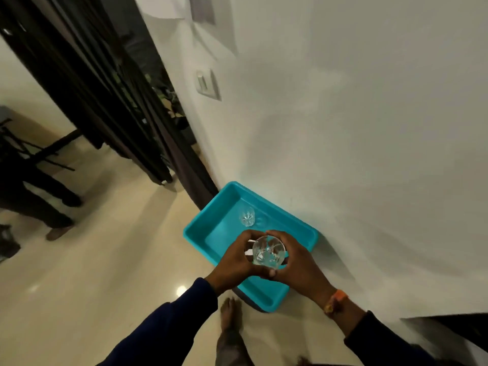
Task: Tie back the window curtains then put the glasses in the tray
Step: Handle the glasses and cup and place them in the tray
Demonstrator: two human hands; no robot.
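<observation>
Cut glass is what both hands are wrapped around: a tumbler [268, 251] is gripped between the left hand [237, 257] and right hand [295, 262], probably for steadiness, above the turquoise tray [200, 228]. Another glass [247, 217] is already set inside the tray, near the wall side.

The tray [200, 228] is bright turquoise all over. A clear glass [247, 217] inside it at 12 o'clock shows a cut star pattern, and the held glass [268, 251] is clear with cut facets too. The curtains [87, 83] are dark brown. The wall [356, 128] is plain white, the floor [92, 260] glossy cream. Both sleeves [169, 323] are navy; the wristband [336, 300] is orange.
</observation>
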